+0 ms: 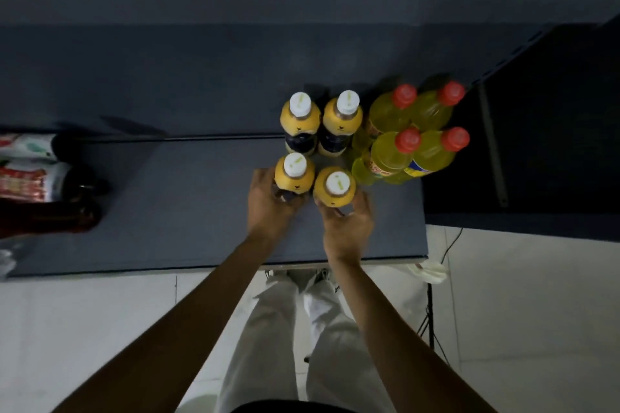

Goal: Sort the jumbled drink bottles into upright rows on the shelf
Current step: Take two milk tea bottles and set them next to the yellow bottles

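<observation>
1. The left hand (268, 201) is wrapped around the lower body of the front-left orange bottle (294, 178), fingers curled round it in a grip.
2. The right hand (347, 221) sits at the base of the front-right orange bottle (334, 189); thumb and fingers curl up around it, though the blur hides how tightly it is clamped.
3. Both of these bottles stand upright on the shelf (201, 204), just in front of the two back orange bottles (322, 124), so the four white-capped ones form a neat two-by-two block.
4. Just beside that block, to the right, four yellow bottles (416, 134) with red caps stand in their own two-by-two group, close-packed and touching.
5. Done so far, by the look of it: eight bottles upright in rows at the right end of the shelf.
6. Left to do: at the far left edge, dark bottles (50, 184) with red-and-white labels lie on their sides, well apart from the sorted rows. At least three show; more may be out of view.
7. My guess is the hands are just squaring up the front pair before going for the fallen ones.
</observation>
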